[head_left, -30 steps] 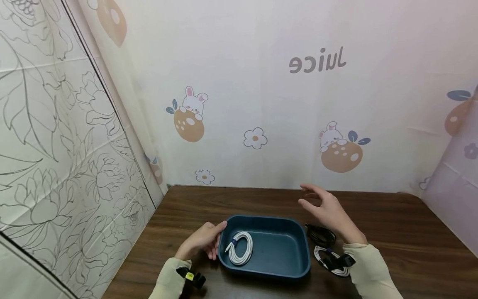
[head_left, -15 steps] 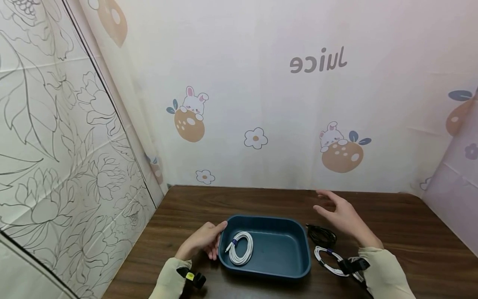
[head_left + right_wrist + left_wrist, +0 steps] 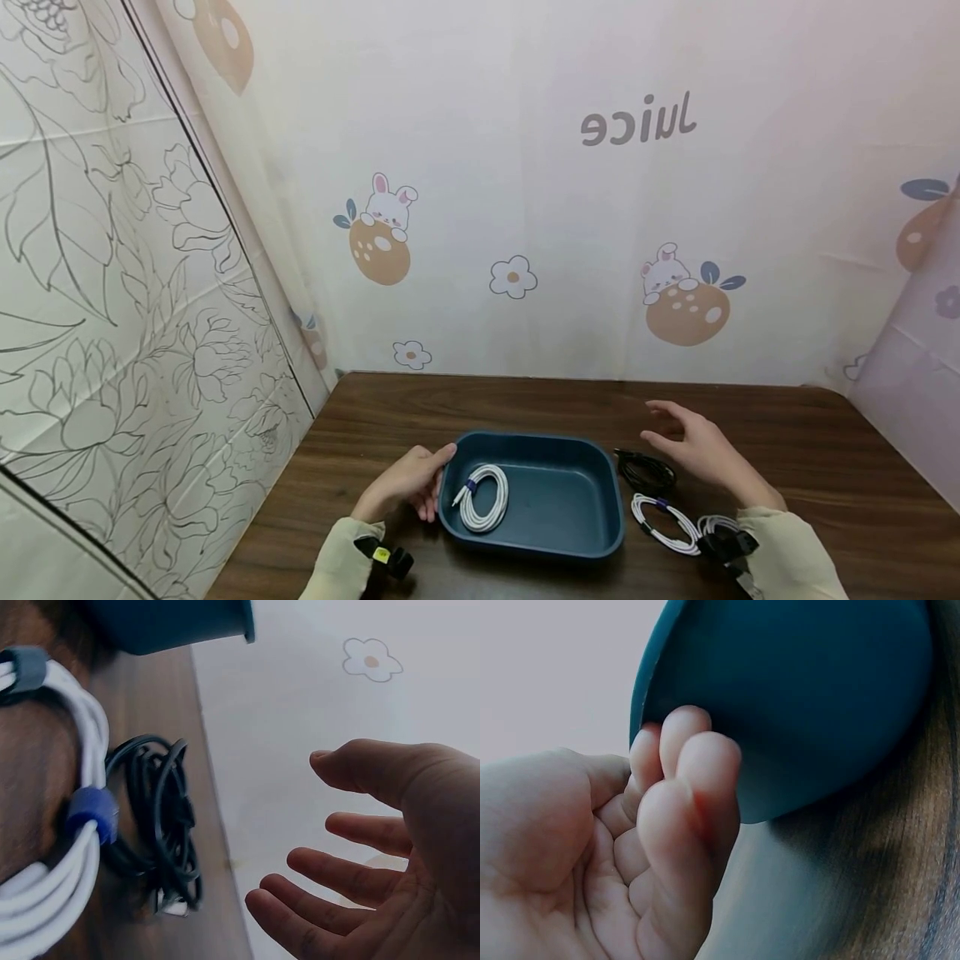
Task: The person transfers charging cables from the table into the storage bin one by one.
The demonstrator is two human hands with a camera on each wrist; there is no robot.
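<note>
At the left end of a dark teal plastic tray (image 3: 551, 512), my left hand (image 3: 408, 482) pinches the rim, thumb on top and fingers curled against the outer wall. A coiled white cable (image 3: 483, 498) with a dark blue tie lies inside the tray, toward its left. My right hand (image 3: 701, 448) hovers over the table, fingers spread and holding nothing. Nearest to it is a bundled black cable (image 3: 161, 817), just right of the tray. In front of that lies a coiled white cable (image 3: 90, 742) with a blue tie; another white coil (image 3: 718, 525) is partly hidden by the wrist camera.
The brown wooden table (image 3: 450, 400) runs back to a printed curtain (image 3: 517, 208). A floral panel (image 3: 150, 333) stands along the left side. Each wrist wears a small black camera, the left wrist camera (image 3: 386, 557) beside the tray.
My right hand has moved right and a little toward me, away from the tray, uncovering more of the white cables. My left hand and the tray have stayed put.
</note>
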